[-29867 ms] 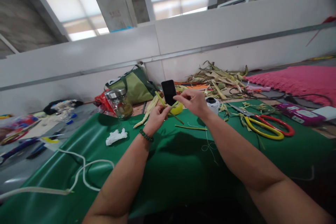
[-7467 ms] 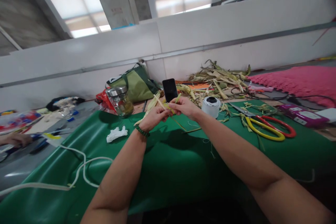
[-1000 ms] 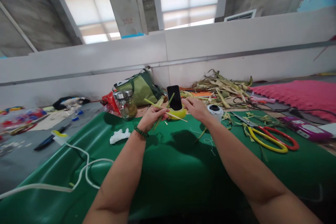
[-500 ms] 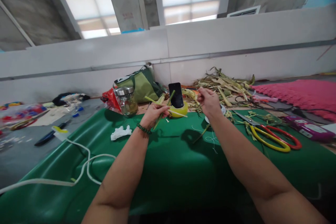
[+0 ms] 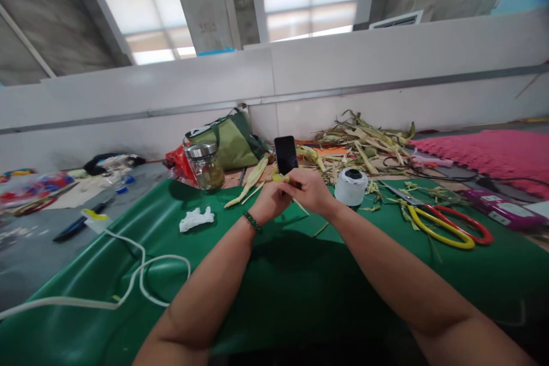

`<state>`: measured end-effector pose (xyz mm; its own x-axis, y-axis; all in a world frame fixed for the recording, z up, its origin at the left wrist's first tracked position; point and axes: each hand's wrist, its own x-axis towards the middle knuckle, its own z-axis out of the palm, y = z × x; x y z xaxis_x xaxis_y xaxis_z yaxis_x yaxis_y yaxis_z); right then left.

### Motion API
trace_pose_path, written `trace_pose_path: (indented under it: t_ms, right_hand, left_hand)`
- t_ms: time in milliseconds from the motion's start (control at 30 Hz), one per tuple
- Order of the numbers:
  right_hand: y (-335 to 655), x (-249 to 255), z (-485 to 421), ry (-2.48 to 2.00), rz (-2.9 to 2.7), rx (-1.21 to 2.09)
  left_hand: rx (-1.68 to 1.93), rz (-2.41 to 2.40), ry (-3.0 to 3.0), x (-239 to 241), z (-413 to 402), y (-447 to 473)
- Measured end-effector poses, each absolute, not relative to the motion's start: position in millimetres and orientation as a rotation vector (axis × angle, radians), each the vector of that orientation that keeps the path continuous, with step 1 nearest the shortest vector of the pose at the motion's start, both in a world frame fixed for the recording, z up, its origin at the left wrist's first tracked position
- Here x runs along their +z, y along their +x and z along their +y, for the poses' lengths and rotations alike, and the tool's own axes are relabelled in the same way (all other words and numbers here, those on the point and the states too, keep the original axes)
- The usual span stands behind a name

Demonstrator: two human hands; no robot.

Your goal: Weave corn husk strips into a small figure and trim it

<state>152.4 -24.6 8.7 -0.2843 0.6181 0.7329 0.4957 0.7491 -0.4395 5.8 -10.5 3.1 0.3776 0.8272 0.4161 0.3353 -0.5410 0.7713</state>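
Observation:
My left hand (image 5: 273,201) is closed around thin green and pale plant stalks, and a pale stalk end (image 5: 301,207) sticks out below the fingers. Fingertips pinched, my right hand (image 5: 309,190) meets it at the stalks; what lies between its fingers is hidden. Both hands are held above the green mat (image 5: 295,291). Just behind them a black phone (image 5: 286,154) leans upright in a yellow stand (image 5: 278,176), partly covered by the hands. To the right of my right hand stands a spool of white thread (image 5: 350,187).
Red and yellow-handled scissors (image 5: 446,226) lie at right, near a purple device (image 5: 501,209). Dried husks (image 5: 364,137) pile up behind. At left are a glass jar (image 5: 206,168), crumpled white tissue (image 5: 196,219) and a white cable (image 5: 141,266). One pale husk (image 5: 253,180) lies beside the jar.
My right hand has come down and left, from being raised near the spool to meeting my left hand. My left hand has shifted slightly right and down, uncovering the pale husk; the spool shows fully.

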Motion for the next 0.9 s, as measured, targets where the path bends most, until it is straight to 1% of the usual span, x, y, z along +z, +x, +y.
trace_pose_path:
  t_ms: [100, 200, 267, 333, 433, 567, 633, 767, 900]
  right_hand:
    - [155, 11, -22, -0.878, -1.788, 0.214]
    - [159, 13, -18, -0.913, -1.623, 0.427]
    - [161, 14, -16, -0.914, -1.579, 0.527]
    - [162, 15, -16, -0.906, -1.592, 0.544]
    - [159, 14, -17, -0.877, -1.65, 0.536]
    - [152, 10, -19, -0.842, -1.695, 0.608]
    - [151, 8, -19, -0.868, -1.719, 0.573]
    - [154, 9, -19, -0.932, -1.767, 0.354]
    - [155, 9, -20, -0.918, -1.752, 0.26]
  left_hand:
    - [1.172, 1.047, 1.955, 2, -7, 4]
    - [1.284, 1.093, 1.785, 4, -2, -2]
    - [1.326, 1.071, 1.723, 5, 0, -4]
    - [1.35, 1.029, 1.659, 6, 1, -5]
    - [1.337, 0.972, 1.521, 7, 0, -4]
    - [1.218, 0.949, 1.465, 6, -5, 0]
    - [1.142, 0.909, 1.458, 7, -7, -1]
    - [0.997, 0.792, 1.429, 13, -10, -8]
    - [0.973, 0.762, 1.44, 18, -13, -13]
